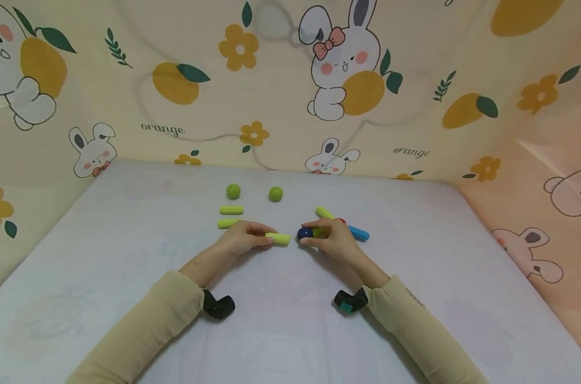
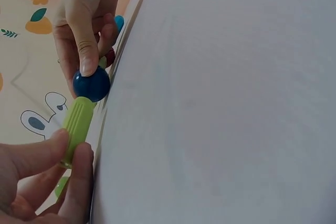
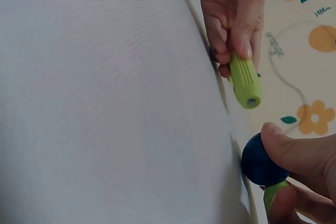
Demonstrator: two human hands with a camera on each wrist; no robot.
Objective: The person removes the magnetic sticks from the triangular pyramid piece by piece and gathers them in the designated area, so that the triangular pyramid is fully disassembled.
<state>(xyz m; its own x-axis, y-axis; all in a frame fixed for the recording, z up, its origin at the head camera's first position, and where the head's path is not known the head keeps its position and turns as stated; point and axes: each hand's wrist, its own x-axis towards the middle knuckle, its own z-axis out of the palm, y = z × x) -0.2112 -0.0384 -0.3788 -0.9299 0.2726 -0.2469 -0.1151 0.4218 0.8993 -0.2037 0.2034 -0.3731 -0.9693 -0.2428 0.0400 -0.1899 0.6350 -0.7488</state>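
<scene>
My left hand (image 1: 244,237) pinches a short yellow-green toy stick (image 1: 280,238) near one end, its free end pointing at my right hand. The stick is ribbed, and a grey disc shows in its end (image 3: 252,101) in the right wrist view. Between thumb and fingers, my right hand (image 1: 337,241) holds a dark blue ball (image 1: 305,233). A small gap separates ball and stick in the head view. Against the ball lies another green stick (image 3: 271,192), partly hidden by the fingers. Beyond that hand show a red ball (image 1: 340,220), mostly covered, and a blue stick (image 1: 359,233).
Two green balls (image 1: 233,191) (image 1: 275,193) stand toward the back of the white table (image 1: 281,330). Two yellow-green sticks (image 1: 231,210) (image 1: 228,223) lie left of centre, the nearer beside my left hand. Another yellow-green stick (image 1: 324,213) slants behind my right hand. A printed curtain (image 1: 281,106) borders the table.
</scene>
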